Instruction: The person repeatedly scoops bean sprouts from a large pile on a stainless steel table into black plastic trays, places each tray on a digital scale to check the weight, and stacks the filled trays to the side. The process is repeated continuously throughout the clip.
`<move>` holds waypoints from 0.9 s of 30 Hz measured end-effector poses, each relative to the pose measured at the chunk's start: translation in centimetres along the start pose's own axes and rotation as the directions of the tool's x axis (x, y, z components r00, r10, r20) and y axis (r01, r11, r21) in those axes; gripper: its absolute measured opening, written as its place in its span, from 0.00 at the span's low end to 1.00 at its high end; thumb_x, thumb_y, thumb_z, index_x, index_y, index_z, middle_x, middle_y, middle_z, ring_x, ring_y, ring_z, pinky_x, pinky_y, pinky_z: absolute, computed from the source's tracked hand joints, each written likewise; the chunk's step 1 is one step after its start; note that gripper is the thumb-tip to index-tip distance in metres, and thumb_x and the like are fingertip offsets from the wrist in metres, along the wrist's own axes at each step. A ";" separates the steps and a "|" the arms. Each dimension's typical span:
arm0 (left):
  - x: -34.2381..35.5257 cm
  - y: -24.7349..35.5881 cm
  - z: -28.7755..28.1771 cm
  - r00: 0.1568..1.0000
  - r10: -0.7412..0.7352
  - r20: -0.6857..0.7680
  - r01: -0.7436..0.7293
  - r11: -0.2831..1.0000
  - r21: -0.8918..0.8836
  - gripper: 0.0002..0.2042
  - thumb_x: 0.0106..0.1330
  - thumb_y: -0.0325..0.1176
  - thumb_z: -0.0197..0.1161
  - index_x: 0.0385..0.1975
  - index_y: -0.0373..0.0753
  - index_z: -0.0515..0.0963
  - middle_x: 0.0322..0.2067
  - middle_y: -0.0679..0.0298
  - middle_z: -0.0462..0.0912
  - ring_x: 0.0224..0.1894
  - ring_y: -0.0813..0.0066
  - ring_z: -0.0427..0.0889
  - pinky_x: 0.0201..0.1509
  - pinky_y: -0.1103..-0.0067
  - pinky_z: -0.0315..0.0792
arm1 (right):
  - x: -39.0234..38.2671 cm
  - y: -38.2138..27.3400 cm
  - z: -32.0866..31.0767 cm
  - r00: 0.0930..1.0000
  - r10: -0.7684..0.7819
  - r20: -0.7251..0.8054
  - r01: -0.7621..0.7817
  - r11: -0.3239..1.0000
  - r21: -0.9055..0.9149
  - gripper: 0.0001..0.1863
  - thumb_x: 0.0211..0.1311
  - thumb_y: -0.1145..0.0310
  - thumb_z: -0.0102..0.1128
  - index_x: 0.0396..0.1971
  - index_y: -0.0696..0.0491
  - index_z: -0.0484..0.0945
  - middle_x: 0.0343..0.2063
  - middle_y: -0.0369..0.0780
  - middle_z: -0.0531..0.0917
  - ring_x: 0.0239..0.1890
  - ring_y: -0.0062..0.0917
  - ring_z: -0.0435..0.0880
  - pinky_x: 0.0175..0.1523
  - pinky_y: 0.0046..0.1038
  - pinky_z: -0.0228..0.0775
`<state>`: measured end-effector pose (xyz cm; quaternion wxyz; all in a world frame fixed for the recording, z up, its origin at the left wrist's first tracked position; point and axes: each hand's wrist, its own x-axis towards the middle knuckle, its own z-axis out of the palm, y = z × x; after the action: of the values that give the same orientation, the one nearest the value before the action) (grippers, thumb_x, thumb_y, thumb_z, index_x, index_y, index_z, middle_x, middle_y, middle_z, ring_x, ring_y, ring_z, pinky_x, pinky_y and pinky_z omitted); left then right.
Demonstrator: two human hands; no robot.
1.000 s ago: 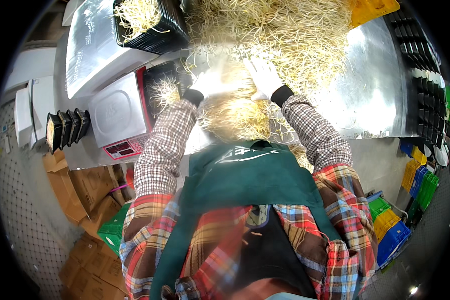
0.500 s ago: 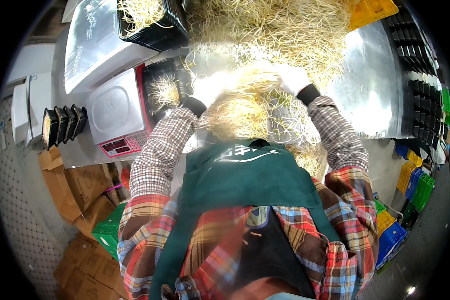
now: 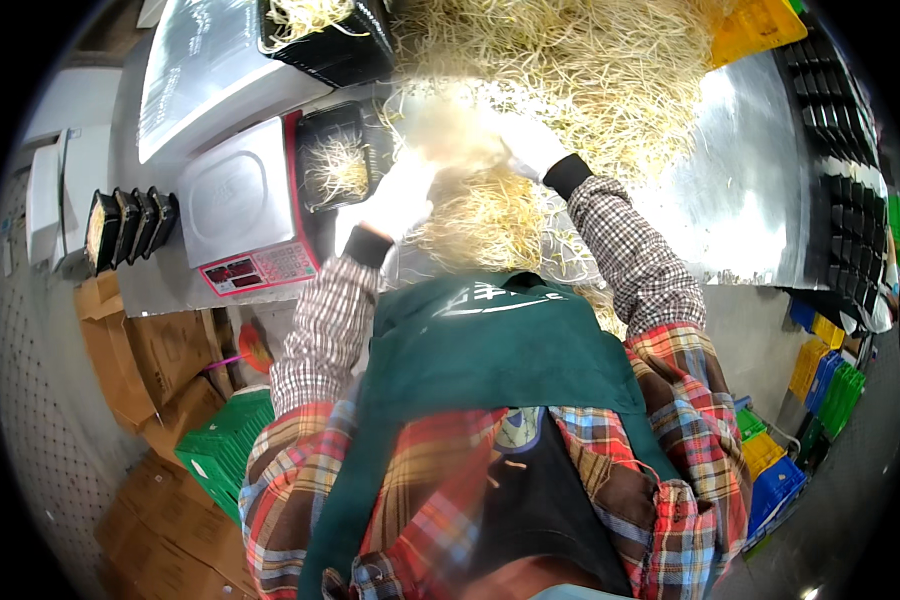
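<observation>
White gloves cover both my hands, washed out by glare. My right hand [image 3: 530,147] grips a motion-blurred bunch of bean sprouts [image 3: 457,140] above the metal table. My left hand [image 3: 398,198] is just left of and below that bunch; its fingers are lost in the glare, so its grip cannot be made out. Beneath and between the hands lies a pile of bean sprouts [image 3: 490,225]. Left of my left hand, a black tray [image 3: 310,130] with a small heap of sprouts stands beside a scale [image 3: 235,195] with a red-edged panel.
A large heap of sprouts [image 3: 570,60] spreads across the far table. A stack of black trays [image 3: 365,50] topped with sprouts stands at the far left. Filled black trays [image 3: 135,225] line the left edge; black tray stacks [image 3: 850,220] stand right. Cardboard boxes [image 3: 160,345] lie below left.
My right hand has moved left with the bunch of sprouts. My left hand has dropped slightly nearer to me. The view has shifted a little.
</observation>
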<state>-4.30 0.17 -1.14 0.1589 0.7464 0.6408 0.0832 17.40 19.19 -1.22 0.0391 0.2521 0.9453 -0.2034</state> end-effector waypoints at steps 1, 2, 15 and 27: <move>-1.6 1.4 -1.1 0.995 -0.099 -0.029 0.098 0.995 -0.031 0.28 0.54 0.33 0.66 0.57 0.34 0.71 0.57 0.45 0.72 0.58 0.49 0.73 0.62 0.63 0.69 | 0.3 -1.4 -1.5 0.969 -0.025 0.247 0.023 1.000 0.010 0.39 0.49 0.57 0.69 0.61 0.55 0.66 0.56 0.50 0.74 0.55 0.45 0.75 0.59 0.40 0.71; -3.1 3.0 -2.4 0.980 -0.189 -0.060 0.185 0.980 -0.069 0.25 0.56 0.34 0.66 0.55 0.34 0.73 0.56 0.45 0.73 0.56 0.50 0.74 0.60 0.63 0.70 | -0.3 -1.3 -2.3 0.969 -0.111 0.222 0.111 0.994 0.011 0.43 0.46 0.54 0.71 0.62 0.55 0.65 0.56 0.51 0.73 0.57 0.46 0.73 0.61 0.41 0.68; -7.9 9.4 2.9 0.991 -0.125 -0.050 0.102 0.939 -0.328 0.15 0.61 0.36 0.61 0.44 0.36 0.79 0.39 0.56 0.80 0.43 0.58 0.79 0.50 0.67 0.73 | 3.8 -9.0 -0.3 0.976 0.108 0.191 -0.026 0.922 -0.387 0.72 0.33 0.38 0.76 0.74 0.51 0.39 0.73 0.56 0.43 0.75 0.50 0.45 0.73 0.59 0.37; 1.5 -13.4 -4.2 0.771 -0.369 -0.518 0.585 0.732 0.349 0.19 0.62 0.32 0.57 0.55 0.40 0.73 0.51 0.53 0.80 0.56 0.55 0.77 0.57 0.62 0.72 | 3.1 -8.4 -2.6 0.990 0.113 0.084 -0.091 0.969 -0.228 0.64 0.38 0.57 0.76 0.73 0.56 0.43 0.40 0.53 0.79 0.42 0.42 0.79 0.48 0.37 0.76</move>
<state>-17.94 3.87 -1.97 -0.1599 0.5304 0.8320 0.0289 10.62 15.05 3.68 0.1231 0.2843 0.9450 -0.1051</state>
